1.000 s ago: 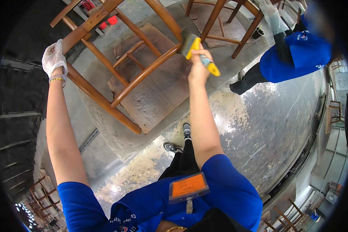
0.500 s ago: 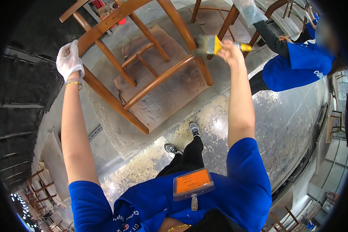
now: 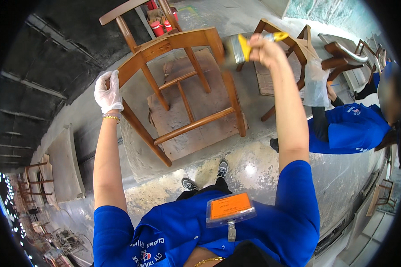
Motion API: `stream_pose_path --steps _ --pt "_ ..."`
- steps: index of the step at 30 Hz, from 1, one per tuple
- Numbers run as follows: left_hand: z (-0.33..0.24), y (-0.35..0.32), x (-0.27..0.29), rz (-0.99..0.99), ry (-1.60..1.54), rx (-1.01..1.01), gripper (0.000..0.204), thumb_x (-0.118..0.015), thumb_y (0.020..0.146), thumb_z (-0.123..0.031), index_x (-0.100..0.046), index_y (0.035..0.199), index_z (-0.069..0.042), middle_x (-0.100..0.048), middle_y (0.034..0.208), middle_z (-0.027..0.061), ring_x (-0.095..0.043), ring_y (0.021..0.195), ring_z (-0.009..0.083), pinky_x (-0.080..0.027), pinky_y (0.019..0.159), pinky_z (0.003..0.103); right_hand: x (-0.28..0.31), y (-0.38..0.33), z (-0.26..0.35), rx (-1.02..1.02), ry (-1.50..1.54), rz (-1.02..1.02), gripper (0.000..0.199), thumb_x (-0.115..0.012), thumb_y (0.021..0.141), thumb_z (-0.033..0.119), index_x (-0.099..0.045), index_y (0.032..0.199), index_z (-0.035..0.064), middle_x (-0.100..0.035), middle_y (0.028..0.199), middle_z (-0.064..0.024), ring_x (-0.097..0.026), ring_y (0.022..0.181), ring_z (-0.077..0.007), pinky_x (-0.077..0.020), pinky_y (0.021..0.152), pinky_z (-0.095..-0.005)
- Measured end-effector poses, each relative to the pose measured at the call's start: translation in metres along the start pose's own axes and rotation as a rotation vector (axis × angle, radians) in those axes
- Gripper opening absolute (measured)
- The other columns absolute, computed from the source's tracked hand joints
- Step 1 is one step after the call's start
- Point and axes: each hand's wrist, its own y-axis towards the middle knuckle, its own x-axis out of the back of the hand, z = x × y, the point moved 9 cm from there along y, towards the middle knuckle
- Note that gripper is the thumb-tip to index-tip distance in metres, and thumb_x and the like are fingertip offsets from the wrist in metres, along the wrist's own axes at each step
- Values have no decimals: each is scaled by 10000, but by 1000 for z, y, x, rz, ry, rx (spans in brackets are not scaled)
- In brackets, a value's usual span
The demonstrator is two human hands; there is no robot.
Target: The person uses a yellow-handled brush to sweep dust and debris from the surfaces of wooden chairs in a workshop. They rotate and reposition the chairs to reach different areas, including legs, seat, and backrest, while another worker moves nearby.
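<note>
brush (image 3: 241, 48) shifted higher along chair leg (image 3: 231, 93), right grip (image 3: 263, 51) holding brush, left grip (image 3: 108, 92) clasping backrest (image 3: 157, 47), cardboard (image 3: 214, 94) beneath, mottled floor (image 3: 265, 162)

Place: furniture workshop | between left hand (image 3: 108, 92) and right hand (image 3: 267, 51): wooden chair frame (image 3: 189, 39) above cardboard (image 3: 214, 98) | in right hand: yellow brush (image 3: 241, 47) | beyond right hand: another chair frame (image 3: 299, 54) | right of it: blue-shirted co-worker (image 3: 349, 129) | left of left hand: dark panelled wall (image 3: 35, 80) | below both hands: worn, patchy floor (image 3: 258, 164)
</note>
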Motion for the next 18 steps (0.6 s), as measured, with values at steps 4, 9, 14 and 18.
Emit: stream_pose_path --steps 4,9,14,18 --pt "-14 -11 6 -41 62 -81 110 -818 914 -61 -746 993 -32 -721 926 -4 -648 847 72 -536 810 244 0 11 54 58 305 -4 412 -733 871 -35 -494 1190 73 -687 1112 -152 -731 885 -323 -641 782 -477" --pt "-19 -18 13 -61 211 -64 181 -861 887 -150 -738 987 -63 -711 862 14 -623 769 86 -529 751 256 69 -83 -129 -258 444 -360 427 -731 877 -15 -520 1212 147 -683 1069 -100 -698 886 -294 -587 670 -443" --pt "-26 -23 16 -74 192 -84 168 -852 897 -166 -738 974 -70 -700 859 25 -626 770 108 -534 764 270 86 -170 -145 -158 -43 -665 175 -650 880 -60 -641 930 108 -716 1068 -138 -728 910 -280 -590 684 -408" --pt "-34 -25 14 -86 269 -151 168 -855 896 -138 -743 988 -54 -726 879 4 -629 779 56 -530 754 230 -73 -154 -16 694 -345 -274 115 -674 915 -27 -681 859 73 -692 1335 -221 -747 1004 -276 -588 771 -333"
